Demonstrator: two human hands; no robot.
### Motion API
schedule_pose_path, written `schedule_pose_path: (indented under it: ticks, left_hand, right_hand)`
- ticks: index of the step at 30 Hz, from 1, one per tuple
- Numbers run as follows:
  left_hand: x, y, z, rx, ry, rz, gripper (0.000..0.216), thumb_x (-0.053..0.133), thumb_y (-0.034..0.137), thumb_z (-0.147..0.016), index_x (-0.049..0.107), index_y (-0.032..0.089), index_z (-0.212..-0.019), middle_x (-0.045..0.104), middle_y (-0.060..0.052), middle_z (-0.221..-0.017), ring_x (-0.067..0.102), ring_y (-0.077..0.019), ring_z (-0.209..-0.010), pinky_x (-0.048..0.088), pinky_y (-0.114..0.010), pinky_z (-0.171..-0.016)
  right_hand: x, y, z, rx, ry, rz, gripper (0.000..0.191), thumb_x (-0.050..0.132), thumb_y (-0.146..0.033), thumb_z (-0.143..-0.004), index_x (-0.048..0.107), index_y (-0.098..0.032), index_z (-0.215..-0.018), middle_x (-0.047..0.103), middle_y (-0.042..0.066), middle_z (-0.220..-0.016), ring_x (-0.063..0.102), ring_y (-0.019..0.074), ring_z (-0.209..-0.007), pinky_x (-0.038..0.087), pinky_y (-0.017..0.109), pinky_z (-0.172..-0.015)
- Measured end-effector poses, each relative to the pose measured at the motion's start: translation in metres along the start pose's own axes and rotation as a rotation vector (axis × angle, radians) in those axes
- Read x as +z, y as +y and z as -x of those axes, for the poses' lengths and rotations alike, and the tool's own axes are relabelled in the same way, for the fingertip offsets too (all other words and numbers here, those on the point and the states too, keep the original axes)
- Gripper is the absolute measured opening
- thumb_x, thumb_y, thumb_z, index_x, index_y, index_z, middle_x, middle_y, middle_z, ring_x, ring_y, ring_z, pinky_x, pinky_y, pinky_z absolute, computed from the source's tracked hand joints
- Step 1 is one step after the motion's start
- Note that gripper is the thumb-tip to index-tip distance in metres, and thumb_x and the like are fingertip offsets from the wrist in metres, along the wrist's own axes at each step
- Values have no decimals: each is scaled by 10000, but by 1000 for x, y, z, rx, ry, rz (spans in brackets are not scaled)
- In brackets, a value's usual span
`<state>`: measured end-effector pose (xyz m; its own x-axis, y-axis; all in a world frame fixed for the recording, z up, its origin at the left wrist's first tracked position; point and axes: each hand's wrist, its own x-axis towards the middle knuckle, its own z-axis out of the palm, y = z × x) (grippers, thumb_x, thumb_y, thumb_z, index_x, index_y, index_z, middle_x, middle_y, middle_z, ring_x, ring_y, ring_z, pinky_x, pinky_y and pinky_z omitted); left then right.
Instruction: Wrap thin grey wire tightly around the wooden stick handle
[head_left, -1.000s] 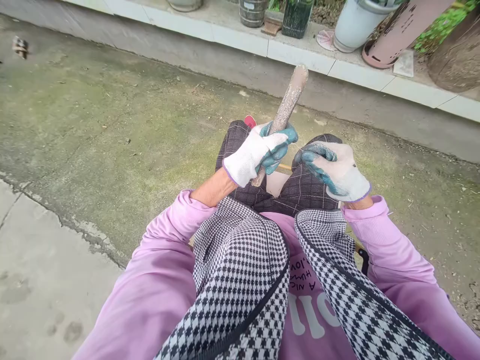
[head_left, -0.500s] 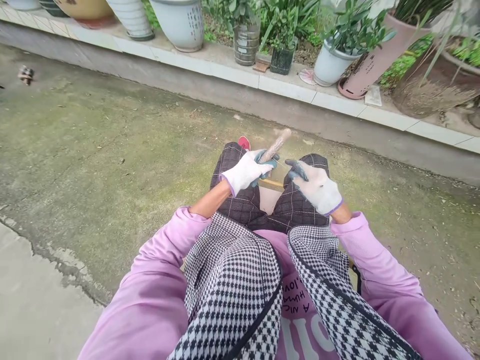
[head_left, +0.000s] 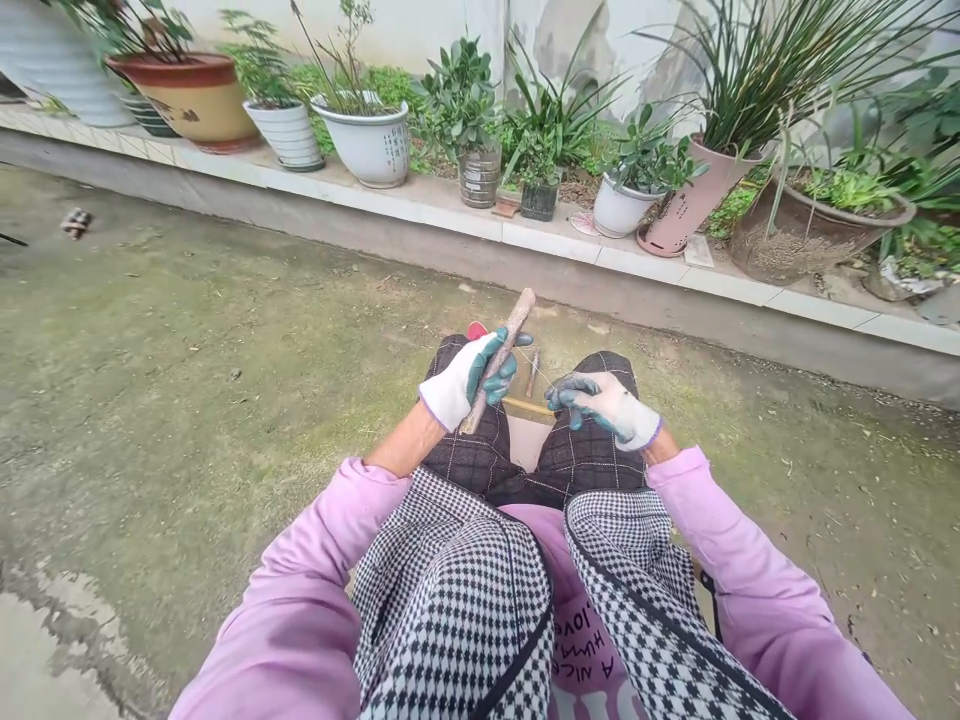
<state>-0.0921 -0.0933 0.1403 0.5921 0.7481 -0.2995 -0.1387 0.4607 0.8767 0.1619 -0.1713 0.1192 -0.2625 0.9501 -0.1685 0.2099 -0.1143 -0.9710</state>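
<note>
I sit with my knees in dark checked trousers (head_left: 600, 455) ahead of me. My left hand (head_left: 469, 380), in a white glove with teal fingers, is closed round a dusty wooden stick (head_left: 504, 348) that points up and away. My right hand (head_left: 604, 405), gloved the same, rests over my right knee with fingers curled in a pinch; a thin thread (head_left: 534, 365) seems to run from it toward the stick. What the fingers hold is too small to name. A small brown stick (head_left: 531, 372) and a yellow bar (head_left: 529, 405) lie between my knees.
Mossy concrete ground (head_left: 225, 330) spreads left and right. A low white-tiled ledge (head_left: 465, 215) runs across the back, carrying several potted plants, among them a white pot (head_left: 371, 145), a tilted pink pot (head_left: 686, 210) and a wide brown pot (head_left: 814, 230). A small object (head_left: 76, 222) lies far left.
The view has tilted up, bringing the plants into sight. My hands sit lower and farther off in the picture. The right hand's fingers have curled into a pinch; the left still grips the stick.
</note>
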Motion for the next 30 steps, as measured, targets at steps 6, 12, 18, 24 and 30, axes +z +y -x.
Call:
schedule_pose_path:
  ticks: [6,12,18,24,30]
  left_hand:
    - [20,39,27,249,-105,3,660,701,726,-1040,728,123,-1306,499,111,-552,331,-77,-361,349,-213,-373]
    - [28,50,27,280,-50,-98,627,893,640,-867,729,124,-1184,610,68,-615,438,-69,-417,410,-200,-383]
    - [-12,39,0,256,82,-5,625,830,612,-935,746,108,-1294,577,79,-611,400,-68,-399,430,-215,-390]
    - [-35,8,-23,70,131,0,556,801,550,-969,755,93,-1282,621,47,-665,420,-68,-409,426,-208,-380]
    - [-50,12,-41,44,190,72,586,806,628,-959,741,122,-1248,575,60,-633,389,-71,-402,381,-209,-394]
  right_hand:
    - [-23,-4,-59,-94,47,-404,575,1095,-577,-604,814,-195,-930,844,162,-1318,824,268,-1085,678,296,-707]
    - [-23,-58,-105,-270,189,-334,559,1001,-659,-720,716,-233,-944,798,53,-920,764,197,-804,567,244,-544]
    - [36,-55,-74,-70,-48,-125,585,792,-792,-860,693,-216,-884,593,-26,-639,460,109,-476,377,255,-430]
    - [19,-20,-73,-8,86,137,434,725,-643,-840,726,-209,-827,546,-24,-617,453,115,-554,379,257,-527]
    - [1,5,-88,64,-73,4,471,786,-675,-741,707,-215,-807,705,63,-766,636,177,-686,579,328,-673]
